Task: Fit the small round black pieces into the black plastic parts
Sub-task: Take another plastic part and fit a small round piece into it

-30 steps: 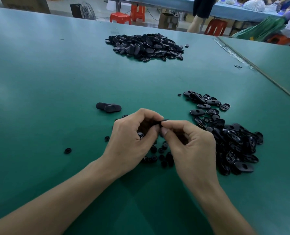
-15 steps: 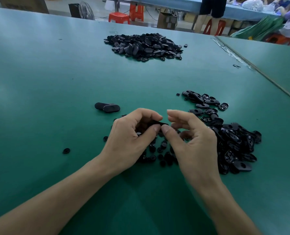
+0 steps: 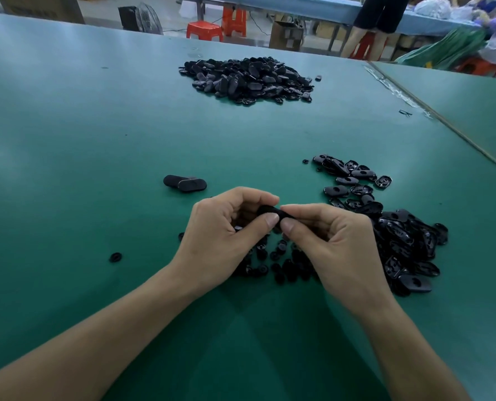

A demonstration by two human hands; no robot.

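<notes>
Bare green table (image 3: 67, 146) along the left edge gives free passage; the far heap of black plastic parts (image 3: 246, 79), right-edge heap (image 3: 400, 235) and scattered small round black pieces (image 3: 283, 266) by the near edge obstruct.

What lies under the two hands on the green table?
Small round black pieces lie scattered on the table beneath the left hand and right hand. How many the palms cover cannot be seen.
</notes>
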